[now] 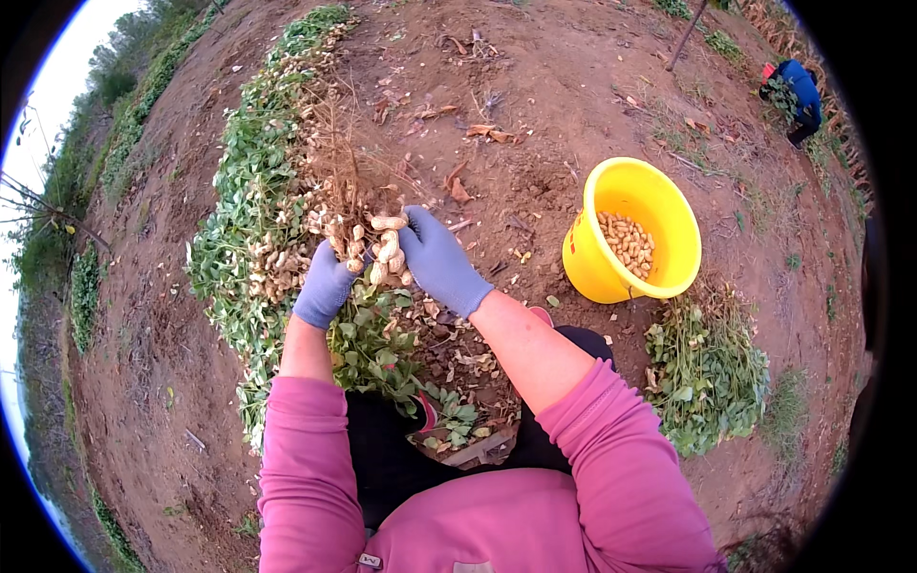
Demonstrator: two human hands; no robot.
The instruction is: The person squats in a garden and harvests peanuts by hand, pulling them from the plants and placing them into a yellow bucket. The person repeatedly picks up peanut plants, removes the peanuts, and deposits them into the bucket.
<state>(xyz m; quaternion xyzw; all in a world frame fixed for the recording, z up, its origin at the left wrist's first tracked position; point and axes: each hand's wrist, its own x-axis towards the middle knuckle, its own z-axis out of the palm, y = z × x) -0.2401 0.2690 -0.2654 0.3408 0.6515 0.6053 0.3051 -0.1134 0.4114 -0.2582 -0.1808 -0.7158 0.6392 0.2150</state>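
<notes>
A pulled-up peanut plant (372, 344) hangs upside down between my hands, its leaves below and its thin brown roots (351, 168) pointing up and away. My left hand (326, 286), in a grey-purple knitted glove, grips it just under the pods. Gloved the same way, my right hand (433, 254) closes on the cluster of peanut pods (388, 247) from the right; its fingertips are partly hidden behind the pods. To the right stands a yellow plastic bucket (598, 276), tilted in view, with loose peanut pods (630, 243) at its bottom.
A long row of uprooted peanut plants (251, 165) lies along my left. Below the bucket is a heap of peanut plants (706, 372). Dry leaves (458, 188) litter the brown soil. Another person (799, 93) in blue bends over far off at upper right.
</notes>
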